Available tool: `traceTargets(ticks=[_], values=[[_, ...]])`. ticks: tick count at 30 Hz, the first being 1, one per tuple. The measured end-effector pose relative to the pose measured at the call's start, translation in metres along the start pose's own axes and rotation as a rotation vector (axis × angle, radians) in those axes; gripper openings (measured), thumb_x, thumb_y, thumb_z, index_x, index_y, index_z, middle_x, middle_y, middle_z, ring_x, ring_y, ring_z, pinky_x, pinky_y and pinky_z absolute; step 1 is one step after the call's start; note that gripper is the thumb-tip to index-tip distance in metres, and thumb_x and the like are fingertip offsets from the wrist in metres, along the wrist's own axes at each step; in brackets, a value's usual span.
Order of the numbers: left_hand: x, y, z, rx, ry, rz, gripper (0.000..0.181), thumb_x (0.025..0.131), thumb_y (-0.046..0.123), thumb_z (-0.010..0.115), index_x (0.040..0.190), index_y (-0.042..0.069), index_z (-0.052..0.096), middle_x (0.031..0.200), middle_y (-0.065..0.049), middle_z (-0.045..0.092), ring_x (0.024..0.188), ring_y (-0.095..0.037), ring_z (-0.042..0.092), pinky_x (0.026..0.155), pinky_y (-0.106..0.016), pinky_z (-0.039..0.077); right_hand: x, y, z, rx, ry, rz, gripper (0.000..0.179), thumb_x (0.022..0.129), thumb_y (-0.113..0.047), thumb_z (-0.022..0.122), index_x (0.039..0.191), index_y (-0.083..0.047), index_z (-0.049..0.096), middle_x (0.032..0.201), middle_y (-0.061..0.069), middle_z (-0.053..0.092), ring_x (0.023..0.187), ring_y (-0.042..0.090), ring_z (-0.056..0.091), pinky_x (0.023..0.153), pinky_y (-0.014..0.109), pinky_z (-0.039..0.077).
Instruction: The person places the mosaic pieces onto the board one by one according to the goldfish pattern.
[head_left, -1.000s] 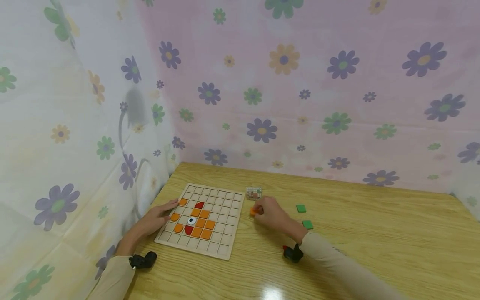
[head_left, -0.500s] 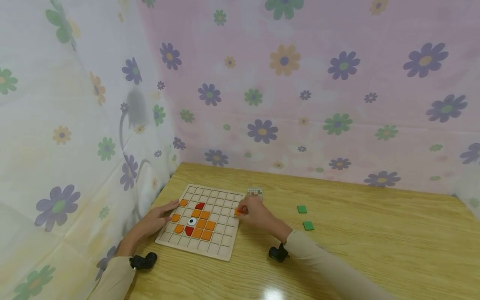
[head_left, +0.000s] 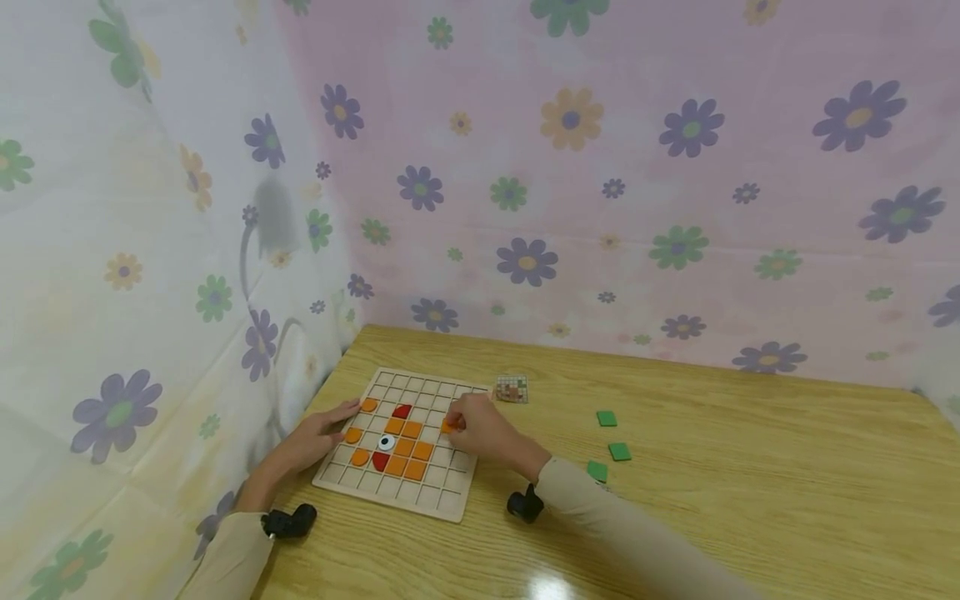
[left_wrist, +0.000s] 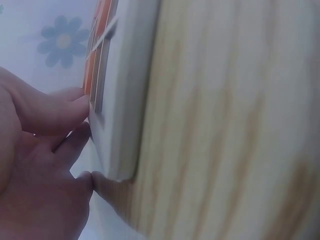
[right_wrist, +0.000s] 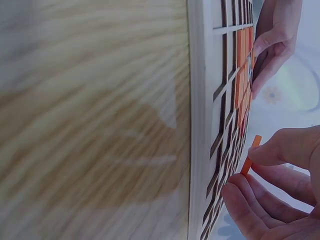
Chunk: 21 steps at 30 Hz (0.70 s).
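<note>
A wooden grid board (head_left: 390,498) lies on the table in the head view. Orange square tiles (head_left: 403,447), red rounded pieces (head_left: 402,411), orange round pieces (head_left: 360,457) and a white eye piece (head_left: 386,442) sit in its cells. My right hand (head_left: 483,429), over the board's right part, pinches an orange tile (right_wrist: 251,155) between thumb and fingers. In the right wrist view that tile is tilted, just above the grid. At the board's left edge my left hand (head_left: 307,442) rests with fairly straight fingers, its thumb (left_wrist: 75,107) touching the rim.
Several green square tiles (head_left: 618,451) lie right of the board, one near the right sleeve. Behind the right hand is a small pattern card (head_left: 512,388). Flowered cloth walls (head_left: 525,208) stand at the back and left of the wooden table (head_left: 750,467).
My right hand has moved left with the orange tile, from the table beside the board to over its grid. A green tile by the sleeve is now uncovered. The left hand stays put.
</note>
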<state>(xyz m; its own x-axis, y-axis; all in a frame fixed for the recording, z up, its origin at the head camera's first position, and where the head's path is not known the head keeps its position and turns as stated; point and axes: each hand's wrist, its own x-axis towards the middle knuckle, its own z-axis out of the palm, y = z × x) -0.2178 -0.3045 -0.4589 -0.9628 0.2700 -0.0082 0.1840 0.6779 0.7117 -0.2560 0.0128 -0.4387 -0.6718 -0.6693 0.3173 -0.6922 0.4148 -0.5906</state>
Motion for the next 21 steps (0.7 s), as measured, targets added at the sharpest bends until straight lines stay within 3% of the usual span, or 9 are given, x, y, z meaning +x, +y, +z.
traceTargets(ticks=[5,8,10,12,15,18,19,21], values=[[-0.001,0.001,0.000,-0.005,-0.005,-0.002,0.054,0.090,-0.007,0.047,0.143,0.000,0.039,0.152,-0.017,0.027,0.140,-0.038,0.017,0.109,-0.057,0.016,0.009,-0.005,0.010,-0.016,-0.032,0.001,0.013,0.077,0.005,0.064,0.084,-0.001,0.073,0.084,0.009,0.068,0.076,0.016,0.059,0.067,0.023,0.047],[-0.001,0.001,-0.001,0.000,-0.001,0.007,0.054,0.090,-0.007,0.047,0.143,0.000,0.040,0.151,-0.017,0.028,0.140,-0.039,0.017,0.109,-0.056,0.017,0.013,-0.009,0.015,-0.020,-0.050,0.011,0.009,0.078,0.005,0.064,0.077,-0.002,0.070,0.074,0.004,0.063,0.066,0.010,0.051,0.063,0.021,0.042],[0.000,0.001,0.000,0.001,0.002,0.016,0.054,0.090,-0.007,0.048,0.142,0.000,0.040,0.151,-0.017,0.029,0.140,-0.038,0.018,0.108,-0.056,0.018,0.015,-0.012,0.018,-0.011,-0.062,0.026,0.016,0.077,0.006,0.062,0.067,-0.006,0.063,0.061,-0.002,0.051,0.057,0.008,0.038,0.056,0.020,0.034],[-0.001,0.002,-0.001,0.000,0.000,0.024,0.053,0.090,-0.006,0.048,0.142,-0.001,0.040,0.151,-0.017,0.029,0.140,-0.038,0.018,0.108,-0.056,0.019,0.017,-0.014,0.022,-0.012,-0.070,0.043,0.018,0.077,0.007,0.062,0.066,-0.006,0.062,0.060,-0.004,0.048,0.056,0.008,0.031,0.056,0.022,0.030],[-0.001,0.003,-0.001,0.008,-0.003,0.026,0.053,0.090,-0.005,0.049,0.142,-0.001,0.040,0.151,-0.017,0.029,0.139,-0.039,0.019,0.107,-0.056,0.019,0.018,-0.016,0.027,-0.006,-0.073,0.059,0.033,0.076,0.011,0.059,0.055,-0.011,0.045,0.053,-0.007,0.027,0.051,0.007,0.018,0.051,0.022,0.020],[-0.002,0.004,-0.002,0.019,0.001,0.030,0.053,0.090,-0.005,0.049,0.142,-0.001,0.040,0.150,-0.018,0.030,0.139,-0.040,0.019,0.107,-0.058,0.019,0.019,-0.017,0.031,-0.037,-0.059,0.063,0.041,0.074,0.011,0.058,0.055,-0.013,0.031,0.055,-0.006,0.016,0.051,0.008,0.012,0.053,0.023,0.017],[-0.003,0.004,-0.002,0.019,0.002,0.028,0.053,0.090,-0.005,0.049,0.142,-0.001,0.040,0.150,-0.018,0.030,0.139,-0.040,0.019,0.107,-0.058,0.019,0.019,-0.017,0.032,-0.051,-0.050,0.062,0.043,0.074,0.011,0.058,0.056,-0.014,0.029,0.057,-0.006,0.014,0.052,0.008,0.012,0.053,0.024,0.016],[-0.002,0.005,-0.001,0.015,0.007,0.027,0.053,0.090,-0.005,0.049,0.142,-0.002,0.040,0.150,-0.018,0.030,0.138,-0.041,0.019,0.107,-0.058,0.019,0.018,-0.018,0.033,-0.097,-0.036,0.069,0.038,0.076,0.008,0.059,0.054,-0.014,0.038,0.055,-0.007,0.024,0.054,0.008,0.020,0.055,0.023,0.021]])
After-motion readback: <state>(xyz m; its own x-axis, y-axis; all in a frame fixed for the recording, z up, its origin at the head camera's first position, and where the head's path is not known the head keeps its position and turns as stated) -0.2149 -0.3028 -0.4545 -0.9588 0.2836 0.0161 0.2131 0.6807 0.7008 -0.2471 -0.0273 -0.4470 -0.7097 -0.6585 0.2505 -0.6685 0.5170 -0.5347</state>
